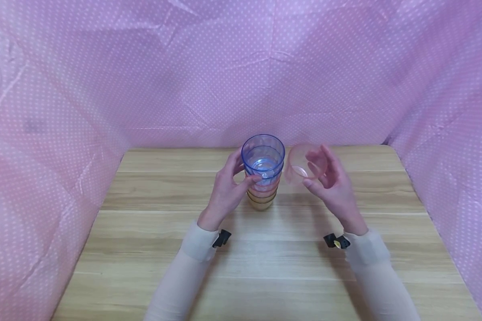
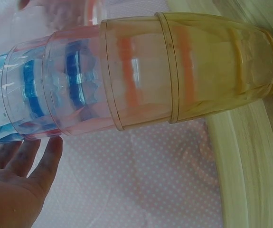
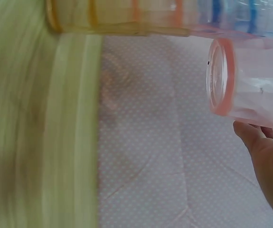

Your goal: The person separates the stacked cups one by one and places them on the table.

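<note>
A tall stack of nested clear plastic cups stands upright on the table, with yellow cups (image 2: 221,66) lowest, pink cups (image 2: 79,80) above them and blue cups (image 1: 263,154) on top. My left hand (image 1: 226,187) grips the upper part of this stack from the left, its thumb across the front near the blue cups. To the right of the stack, my right hand (image 1: 333,183) holds a single pink cup (image 3: 255,80) by its side, off the table. That cup looks blurred in the head view, and its base with a darker pink band shows in the right wrist view.
The wood-grain table (image 1: 273,276) spreads out around the stack. A pink polka-dot cloth (image 1: 225,80) hangs behind it and along both sides. Black wrist cameras (image 1: 222,238) sit on the cuffs of both pale sleeves.
</note>
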`<state>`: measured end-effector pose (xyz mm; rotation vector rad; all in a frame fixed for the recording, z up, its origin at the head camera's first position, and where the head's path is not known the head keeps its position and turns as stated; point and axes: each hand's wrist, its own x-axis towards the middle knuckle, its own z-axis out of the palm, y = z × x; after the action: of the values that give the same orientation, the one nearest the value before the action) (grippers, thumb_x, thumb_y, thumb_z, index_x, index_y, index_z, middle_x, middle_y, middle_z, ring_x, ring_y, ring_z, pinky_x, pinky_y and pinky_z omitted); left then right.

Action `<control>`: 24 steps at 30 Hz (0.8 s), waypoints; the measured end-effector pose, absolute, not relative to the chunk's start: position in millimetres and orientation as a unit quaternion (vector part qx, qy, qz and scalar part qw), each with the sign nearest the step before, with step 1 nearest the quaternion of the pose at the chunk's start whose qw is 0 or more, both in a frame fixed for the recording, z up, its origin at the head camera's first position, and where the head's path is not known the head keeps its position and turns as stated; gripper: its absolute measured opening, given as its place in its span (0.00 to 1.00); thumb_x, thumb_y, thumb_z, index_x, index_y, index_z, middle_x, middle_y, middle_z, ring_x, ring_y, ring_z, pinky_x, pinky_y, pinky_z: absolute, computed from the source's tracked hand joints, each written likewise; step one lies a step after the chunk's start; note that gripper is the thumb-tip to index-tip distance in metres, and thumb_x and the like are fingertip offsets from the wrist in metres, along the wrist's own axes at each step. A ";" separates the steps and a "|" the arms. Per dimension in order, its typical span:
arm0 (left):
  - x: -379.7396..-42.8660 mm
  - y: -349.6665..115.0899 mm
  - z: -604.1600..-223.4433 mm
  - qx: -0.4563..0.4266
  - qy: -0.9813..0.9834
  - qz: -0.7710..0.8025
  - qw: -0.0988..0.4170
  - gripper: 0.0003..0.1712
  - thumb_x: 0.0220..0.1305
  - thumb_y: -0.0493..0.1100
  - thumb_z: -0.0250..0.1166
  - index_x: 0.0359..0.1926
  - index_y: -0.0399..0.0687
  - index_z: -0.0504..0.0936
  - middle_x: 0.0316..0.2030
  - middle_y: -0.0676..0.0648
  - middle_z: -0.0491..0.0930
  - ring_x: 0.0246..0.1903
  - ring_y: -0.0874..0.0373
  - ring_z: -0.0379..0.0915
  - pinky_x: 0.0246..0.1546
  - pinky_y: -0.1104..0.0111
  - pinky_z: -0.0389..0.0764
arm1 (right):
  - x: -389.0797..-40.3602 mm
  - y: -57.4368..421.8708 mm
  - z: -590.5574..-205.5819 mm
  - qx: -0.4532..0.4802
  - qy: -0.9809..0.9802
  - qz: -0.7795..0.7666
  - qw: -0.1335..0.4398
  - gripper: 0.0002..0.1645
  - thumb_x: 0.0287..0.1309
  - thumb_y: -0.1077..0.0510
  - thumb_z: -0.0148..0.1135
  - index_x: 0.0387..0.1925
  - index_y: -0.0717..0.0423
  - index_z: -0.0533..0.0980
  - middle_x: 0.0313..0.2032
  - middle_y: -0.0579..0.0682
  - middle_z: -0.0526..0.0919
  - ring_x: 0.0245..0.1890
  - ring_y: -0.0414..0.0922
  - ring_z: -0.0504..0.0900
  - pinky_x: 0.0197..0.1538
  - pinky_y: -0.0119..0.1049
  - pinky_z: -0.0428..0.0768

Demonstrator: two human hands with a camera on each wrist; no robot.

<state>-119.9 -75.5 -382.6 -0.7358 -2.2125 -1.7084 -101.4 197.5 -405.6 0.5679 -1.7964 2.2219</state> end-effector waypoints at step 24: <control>-121.9 -74.1 -379.8 -0.245 -0.760 -0.591 0.118 0.54 0.62 0.72 0.63 0.73 0.37 0.66 0.66 0.36 0.76 0.61 0.41 0.77 0.64 0.56 0.80 | -119.1 205.4 -443.1 0.113 -0.749 0.652 0.034 0.48 0.53 0.75 0.73 0.71 0.66 0.59 0.64 0.63 0.71 0.70 0.58 0.70 0.73 0.37 0.71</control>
<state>-121.9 -74.1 -379.8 -0.7153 -2.2219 -1.7290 -119.1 205.4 -443.1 0.3479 -2.3047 2.0051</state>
